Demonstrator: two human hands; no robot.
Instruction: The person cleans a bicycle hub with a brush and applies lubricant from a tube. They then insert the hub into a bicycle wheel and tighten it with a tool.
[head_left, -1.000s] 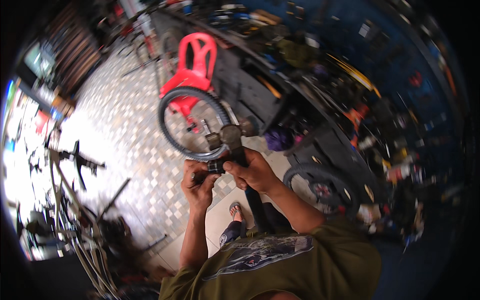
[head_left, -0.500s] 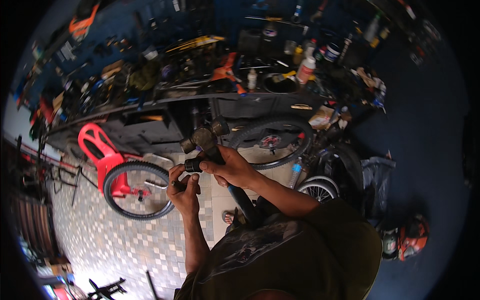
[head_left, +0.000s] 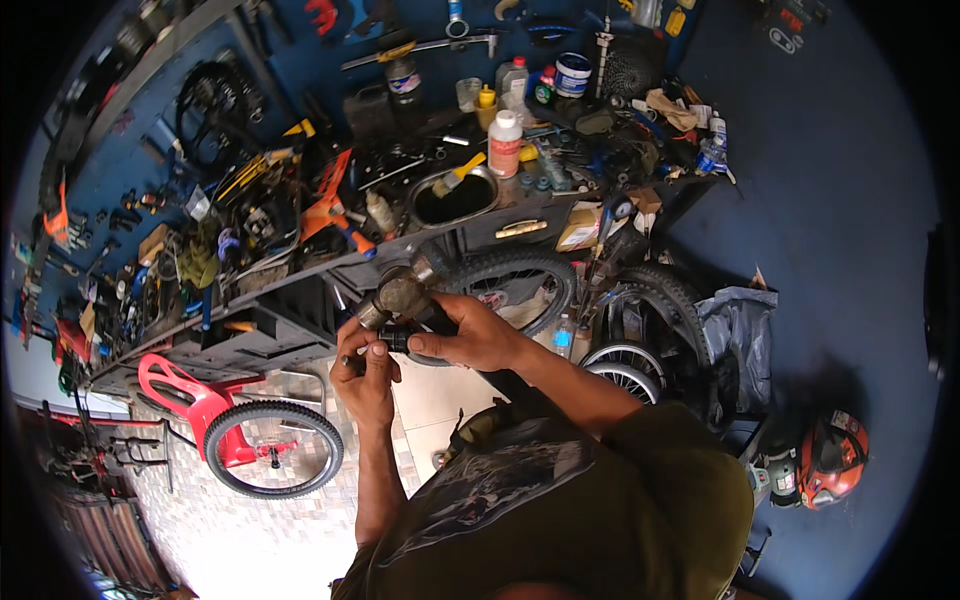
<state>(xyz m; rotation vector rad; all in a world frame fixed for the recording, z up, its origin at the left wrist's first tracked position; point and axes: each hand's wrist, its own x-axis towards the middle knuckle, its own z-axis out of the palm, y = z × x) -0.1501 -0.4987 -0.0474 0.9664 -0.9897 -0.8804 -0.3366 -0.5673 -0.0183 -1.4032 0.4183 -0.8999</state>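
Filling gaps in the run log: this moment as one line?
left hand: holding black cylindrical part | right hand: gripping hammer, thumb against part | rest: red chair beside upright-treaded wheel; cluttered workbench

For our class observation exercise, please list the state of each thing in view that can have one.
Hammer, held
Right hand, closed around the hammer
Left hand, fingers bent, grip unclear
Black cylindrical part, between the hands
Yellow-handled brush, lying in the tray
White-capped bottle, upright, closed
Red chair, unoccupied
Wheel beside it, tyre fitted
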